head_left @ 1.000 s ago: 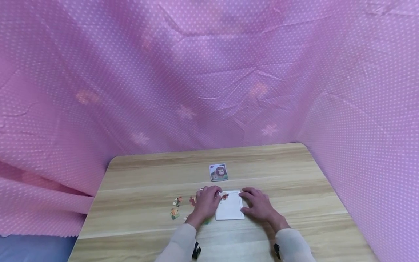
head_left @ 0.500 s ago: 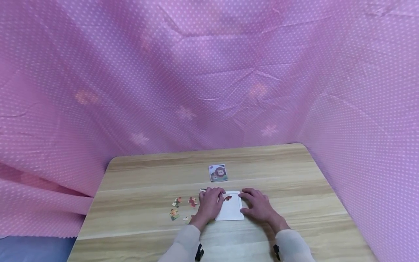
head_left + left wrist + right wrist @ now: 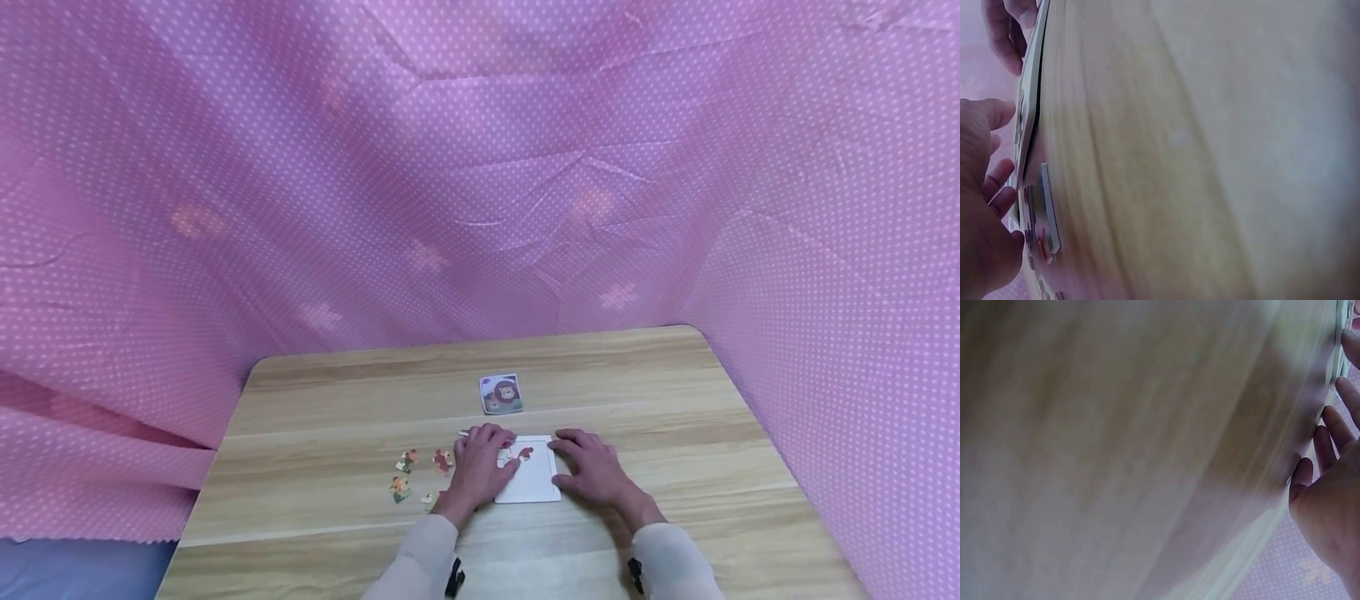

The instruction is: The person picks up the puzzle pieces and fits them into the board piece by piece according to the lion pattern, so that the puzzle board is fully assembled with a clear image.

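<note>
In the head view a white puzzle tray (image 3: 537, 485) lies flat on the table between both hands. A reddish-brown jigsaw piece (image 3: 526, 454) rests in its upper part, with a pale piece (image 3: 504, 457) just left of it, partly covered by the hand. My left hand (image 3: 480, 467) reaches over the tray's left side, thumb and forefinger spread around the pale piece. In the left wrist view the left hand (image 3: 985, 187) has its thumb stretched out over the tray. My right hand (image 3: 592, 471) touches the tray's right edge with thumb and forefinger, the other fingers relaxed on the table.
Several loose jigsaw pieces (image 3: 401, 488) lie left of the left hand, some partly under the wrist. A picture card with a lion (image 3: 501, 394) lies beyond the tray. Pink dotted cloth (image 3: 480, 208) hangs behind and beside the wooden table (image 3: 337, 392).
The left hand's thumb and forefinger, close together before, have spread apart, and the pale piece now shows between them. The reddish-brown piece sits slightly further right. The right hand stays at the tray's edge.
</note>
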Demonstrator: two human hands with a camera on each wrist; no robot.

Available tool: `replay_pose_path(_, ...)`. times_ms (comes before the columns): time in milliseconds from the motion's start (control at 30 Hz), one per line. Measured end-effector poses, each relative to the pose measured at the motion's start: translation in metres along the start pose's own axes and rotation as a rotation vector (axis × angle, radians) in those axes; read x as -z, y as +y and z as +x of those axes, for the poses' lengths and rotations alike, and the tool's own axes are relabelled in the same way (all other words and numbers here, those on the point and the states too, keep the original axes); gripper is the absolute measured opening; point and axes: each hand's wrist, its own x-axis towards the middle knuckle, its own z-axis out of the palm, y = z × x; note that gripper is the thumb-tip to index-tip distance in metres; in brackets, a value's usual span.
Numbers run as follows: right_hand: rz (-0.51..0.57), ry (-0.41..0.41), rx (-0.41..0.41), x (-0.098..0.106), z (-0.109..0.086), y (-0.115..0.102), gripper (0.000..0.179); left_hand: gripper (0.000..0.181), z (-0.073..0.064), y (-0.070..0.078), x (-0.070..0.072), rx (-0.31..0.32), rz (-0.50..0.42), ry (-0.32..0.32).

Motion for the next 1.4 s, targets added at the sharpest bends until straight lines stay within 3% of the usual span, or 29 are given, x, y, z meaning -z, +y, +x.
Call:
replay_pose_path(300, 0.008, -0.009, -0.017, -0.002, -0.001, 0.003, 0.058, 0.030, 0.002, -0.001, -0.002, -0.024, 0.063, 0.007)
replay_pose_path(667, -0.007, 0.017, 0.020, -0.002, -0.001, 0.006, 0.058, 0.029, 0.005, 0.005, -0.004, 0.015, 0.093, -0.036)
replay_pose_path(900, 0.004, 0.000, 0.013, 0.000, -0.004, 0.008, 0.058, 0.028, 0.004, 0.010, -0.006, 0.020, 0.099, -0.032)
replay_pose_path(1400, 0.011, -0.036, 0.066, 0.009, -0.025, 0.023, 0.058, 0.024, -0.017, 0.037, -0.016, 0.055, 0.163, -0.011)
